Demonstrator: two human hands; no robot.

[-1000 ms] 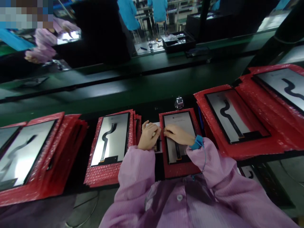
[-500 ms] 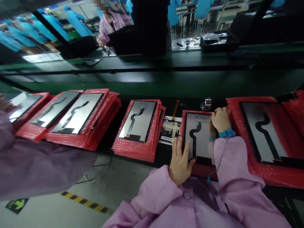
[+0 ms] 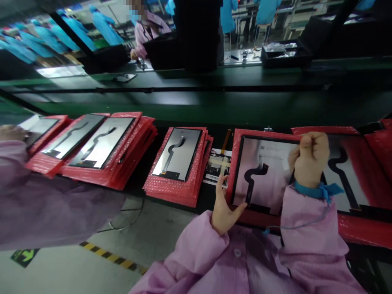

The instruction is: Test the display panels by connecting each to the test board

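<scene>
A flat display panel [image 3: 275, 167] with a black curved ribbon cable [image 3: 250, 181] lies against a red bubble-wrap sleeve [image 3: 237, 163] in front of me. Its right side looks raised and tilted towards me. My right hand [image 3: 310, 159], with a blue wrist strap [image 3: 315, 190], is closed at the panel's right edge; its fingertips are partly hidden. At the lower left corner, my left hand [image 3: 225, 208] has thumb and forefinger spread, the thumb tip at the panel's edge. Beside the forefinger lies an opened device with circuit parts [image 3: 218, 165].
To the left stands a stack of red sleeves with a panel on top [image 3: 177, 155], then more stacks [image 3: 102, 143]. Another panel [image 3: 346, 175] on red wrap lies to the right. A co-worker's hand [image 3: 14, 132] is at far left. A green ledge [image 3: 183, 108] runs behind.
My right hand has moved right and closed, and the panel's right side has come up with the red sleeve. My left hand has shifted slightly left, off the panel's face.
</scene>
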